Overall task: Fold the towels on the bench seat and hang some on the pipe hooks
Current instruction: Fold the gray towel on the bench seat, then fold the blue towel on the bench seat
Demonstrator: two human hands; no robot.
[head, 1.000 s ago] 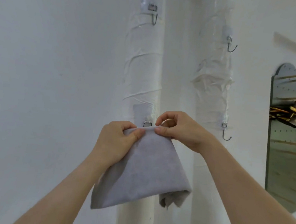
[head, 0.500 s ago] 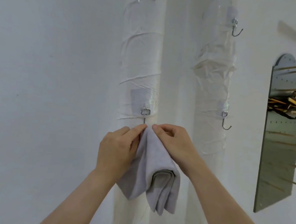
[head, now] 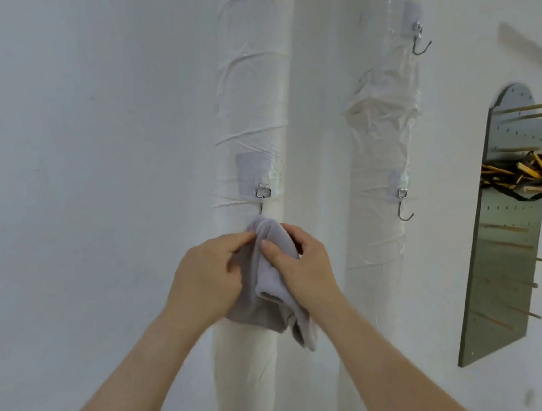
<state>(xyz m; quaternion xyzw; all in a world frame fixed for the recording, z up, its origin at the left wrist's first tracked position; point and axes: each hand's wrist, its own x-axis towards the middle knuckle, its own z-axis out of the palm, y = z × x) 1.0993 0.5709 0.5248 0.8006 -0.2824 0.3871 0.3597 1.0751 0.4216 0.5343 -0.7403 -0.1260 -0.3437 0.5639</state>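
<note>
A grey towel (head: 271,282) hangs against the left pipe (head: 255,86), its bunched top right under the low hook (head: 263,192) and hiding the hook's tip. The left hand (head: 209,272) pinches the towel's left edge. The right hand (head: 309,269) grips the folds, thumb on the front. The right pipe (head: 384,133), wrapped in creased film, carries two hooks (head: 404,210). On the white wall (head: 84,152) further right hangs a grey pegboard (head: 502,280) with wooden pegs (head: 524,109) and tangled cords (head: 511,194).

Bright, soft, even light covers the white wall (head: 71,117), shadows are faint, plastic on the pipe (head: 250,102) glints slightly, and lines bow near the edges.
</note>
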